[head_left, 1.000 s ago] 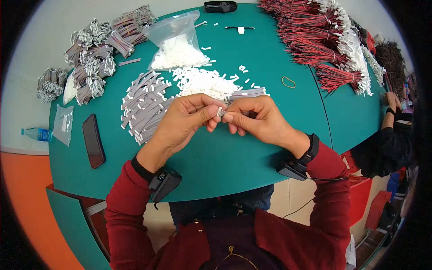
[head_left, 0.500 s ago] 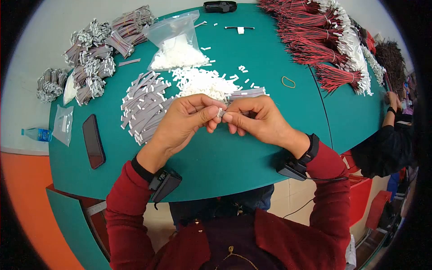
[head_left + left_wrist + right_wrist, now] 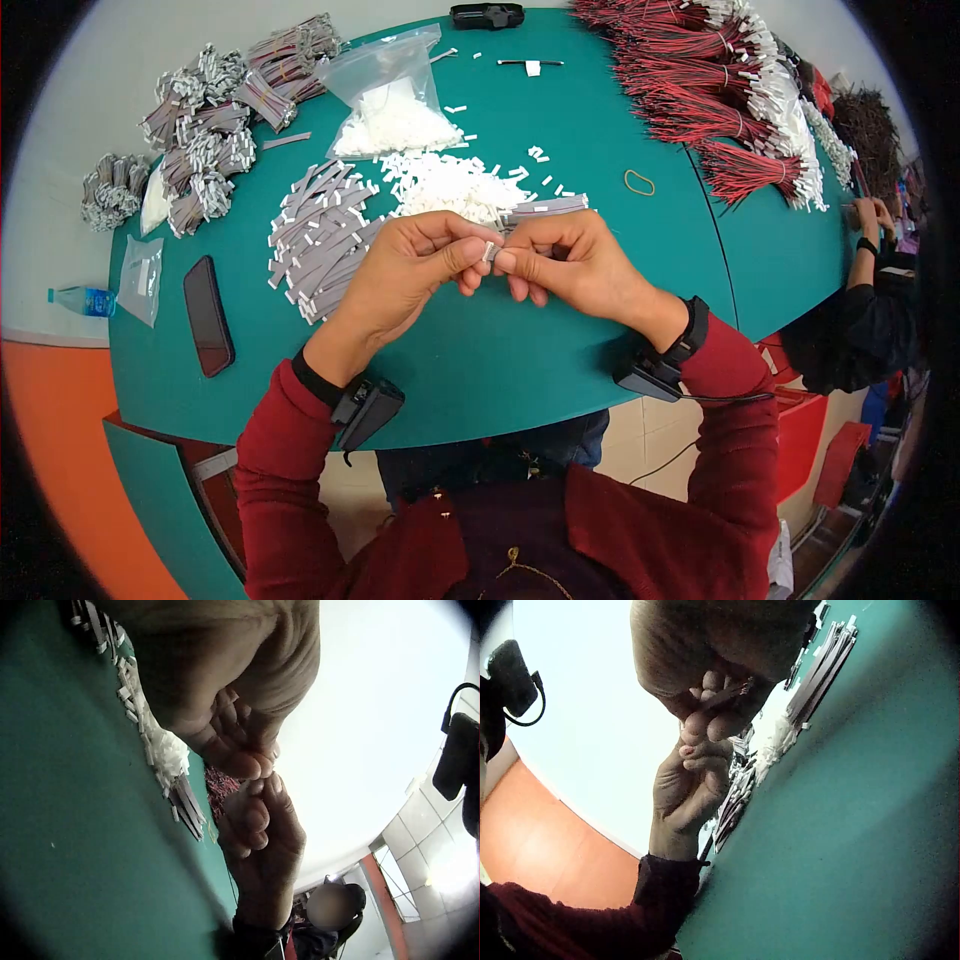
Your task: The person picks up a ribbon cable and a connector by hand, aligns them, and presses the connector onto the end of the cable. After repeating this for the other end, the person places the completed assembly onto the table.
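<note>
Fingertip to fingertip over the near part of the table, both hands work on one small piece. My left hand [image 3: 412, 268] pinches a white connector [image 3: 489, 251] between thumb and index finger. From the other side, my right hand [image 3: 585, 268] pinches a short grey ribbon cable [image 3: 726, 696] close to that connector. The cable's loose end shows under the right palm in the right wrist view. Fingers hide most of the joint between connector and cable. Just beyond the hands lie a heap of white connectors [image 3: 455, 185] and a pile of grey ribbon cables [image 3: 322, 235].
A plastic bag of white connectors [image 3: 395, 115] stands behind the heap. Bundled grey cables [image 3: 210, 135] sit back left, red-black wire bundles [image 3: 700, 90] back right. A phone [image 3: 208, 315] and a water bottle [image 3: 82, 299] lie left. Another person's arm [image 3: 862, 265] is at far right.
Both hands stay in nearly the same place, with the connector tilting slightly between the fingertips. At far right, the other person's hands have shifted.
</note>
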{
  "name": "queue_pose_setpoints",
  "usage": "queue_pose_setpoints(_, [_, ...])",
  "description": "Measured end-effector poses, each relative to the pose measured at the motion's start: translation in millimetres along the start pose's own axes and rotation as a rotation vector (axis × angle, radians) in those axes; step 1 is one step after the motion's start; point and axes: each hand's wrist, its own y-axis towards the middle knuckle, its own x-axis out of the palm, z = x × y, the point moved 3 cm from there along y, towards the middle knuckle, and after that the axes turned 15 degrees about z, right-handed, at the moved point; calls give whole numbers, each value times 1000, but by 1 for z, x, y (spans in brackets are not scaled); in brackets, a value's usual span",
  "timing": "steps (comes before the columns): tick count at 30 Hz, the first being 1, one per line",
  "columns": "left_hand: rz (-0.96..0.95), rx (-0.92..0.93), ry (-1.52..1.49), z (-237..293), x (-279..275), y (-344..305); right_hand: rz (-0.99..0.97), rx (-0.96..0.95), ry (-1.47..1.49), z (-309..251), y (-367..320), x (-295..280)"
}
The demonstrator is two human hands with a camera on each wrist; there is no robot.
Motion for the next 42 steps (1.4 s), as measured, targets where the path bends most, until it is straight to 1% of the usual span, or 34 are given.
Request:
queue_pose_setpoints(13, [15,63,95,2,1,-1,-14,27,-17,0,1,-1])
queue_pose_setpoints(22, [53,166,279,4,3,-2,-11,58,-92,-2,0,-4])
queue_pose_setpoints(31, [81,193,300,4,6,-4,0,47,-40,-7,-3,0])
queue_pose_setpoints(37, [74,168,286,1,2,-2,22,-42,-58,-2,-3,1])
queue_pose_setpoints(40, [87,186,296,2,3,-2,5,13,-31,-3,-2,1])
queue_pose_setpoints(42, [92,201,290,1,2,-2,12,-3,-45,-4,-3,2])
